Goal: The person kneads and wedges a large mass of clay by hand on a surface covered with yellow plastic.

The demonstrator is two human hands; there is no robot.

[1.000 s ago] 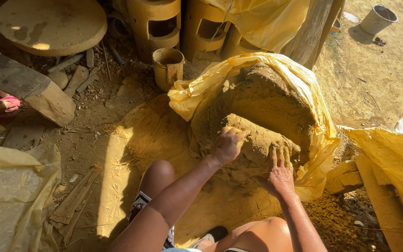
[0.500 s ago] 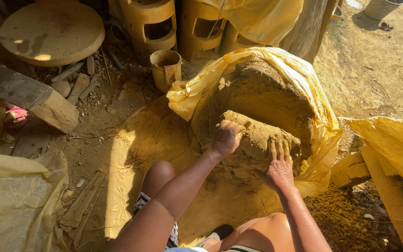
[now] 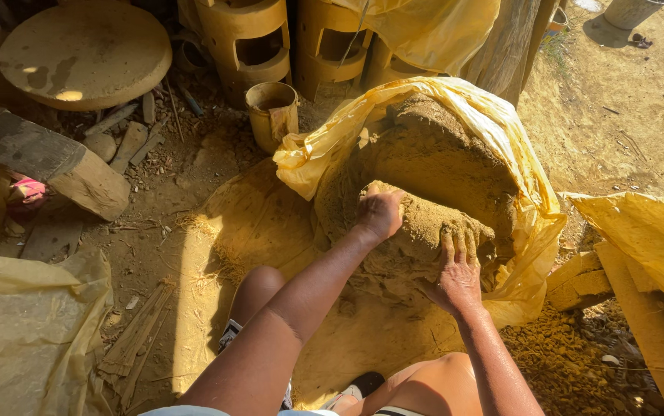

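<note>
Fingers of left hand (image 3: 380, 213) curled, right hand (image 3: 455, 279) spread, both pressing clay lump (image 3: 424, 223) (yellow plastic sheet (image 3: 493, 123) around mound)

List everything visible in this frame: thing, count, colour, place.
clay mound: 1, brown, centre, in the sheet
clay lump: 1, brown, front of mound, under both hands
plastic sheet: 1, yellow, wrapped round mound
clay stoves: at least 2, yellow, top centre
bucket: 1, yellow-smeared, beside stoves
round slab: 1, tan, top left
wood block: 1, grey-brown, left
pail: 1, grey, top right
left hand: on lump's left side, fingers curled
right hand: flat against lump's right side
</note>
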